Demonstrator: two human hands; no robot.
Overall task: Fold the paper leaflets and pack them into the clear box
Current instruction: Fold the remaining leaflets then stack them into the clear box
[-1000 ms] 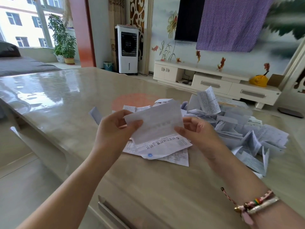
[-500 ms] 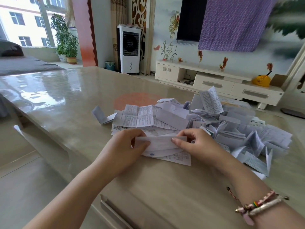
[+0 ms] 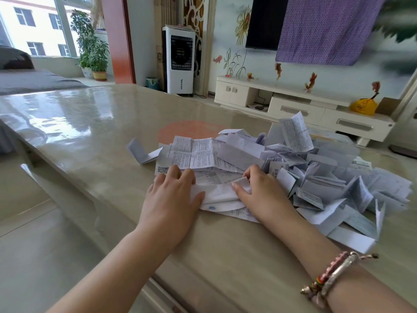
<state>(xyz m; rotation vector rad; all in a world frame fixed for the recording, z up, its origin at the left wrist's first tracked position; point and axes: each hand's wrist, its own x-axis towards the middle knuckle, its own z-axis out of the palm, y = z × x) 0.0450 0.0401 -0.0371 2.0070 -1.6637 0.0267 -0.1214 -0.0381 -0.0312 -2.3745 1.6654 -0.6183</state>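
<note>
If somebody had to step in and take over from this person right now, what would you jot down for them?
Left hand: flat on the left end of the leaflet being folded, pressing it to the table.
Right hand: its fingers pinch the leaflet's right end.
Things: that leaflet lies on flat sheets at the table's near edge; an opened leaflet lies just behind; a loose heap of leaflets spreads to the right. The clear box is not in view.
Done: this leaflet is partly folded.
Left: finish its crease, fold the others, find the box and pack them.
</note>
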